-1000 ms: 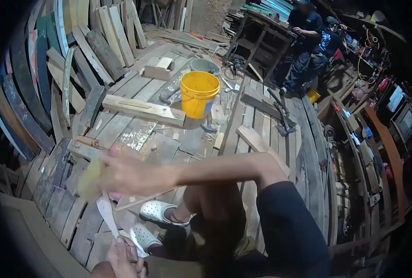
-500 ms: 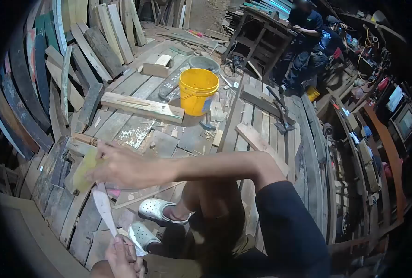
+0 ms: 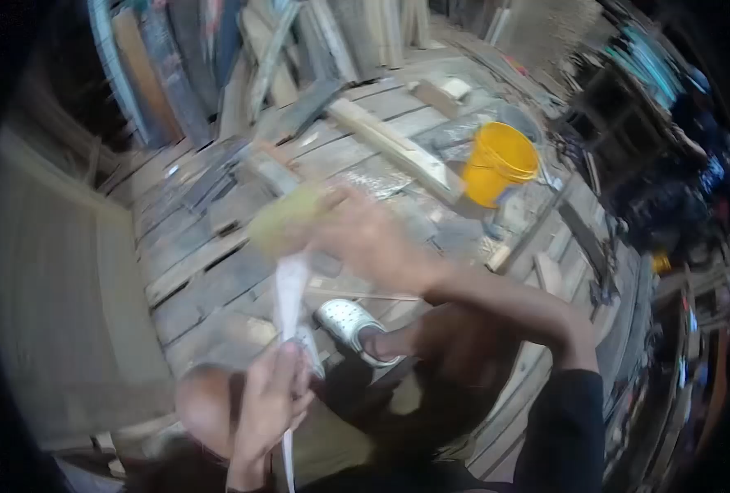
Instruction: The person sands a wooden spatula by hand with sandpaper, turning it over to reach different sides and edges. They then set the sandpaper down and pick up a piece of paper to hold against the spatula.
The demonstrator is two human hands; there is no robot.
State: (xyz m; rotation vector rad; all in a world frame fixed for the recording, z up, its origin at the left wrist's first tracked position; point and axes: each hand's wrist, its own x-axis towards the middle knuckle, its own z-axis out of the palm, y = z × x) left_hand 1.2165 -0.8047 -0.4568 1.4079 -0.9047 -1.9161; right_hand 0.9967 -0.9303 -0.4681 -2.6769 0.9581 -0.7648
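My left hand (image 3: 273,396) is closed around a long pale wooden piece (image 3: 289,297), which widens toward its upper end and has a thin tail below the fist. My right hand (image 3: 373,245), smeared by motion, holds a yellow-green sheet (image 3: 285,220) that looks like sandpaper. The sheet is at the wide upper end of the wooden piece; whether they touch is blurred. The wooden piece stands almost upright in front of my knees.
A yellow bucket (image 3: 496,168) stands on the plank floor, with a squared timber (image 3: 398,152) beside it. Boards (image 3: 324,41) lean at the back. A large flat panel (image 3: 69,304) is on the left. White clogs (image 3: 348,324) are on my feet. People (image 3: 677,181) are at the far right.
The view has swung left, so the bucket and floor appear farther right. Both hands still hold the wooden piece and the sheet; the wooden piece now looks more upright.
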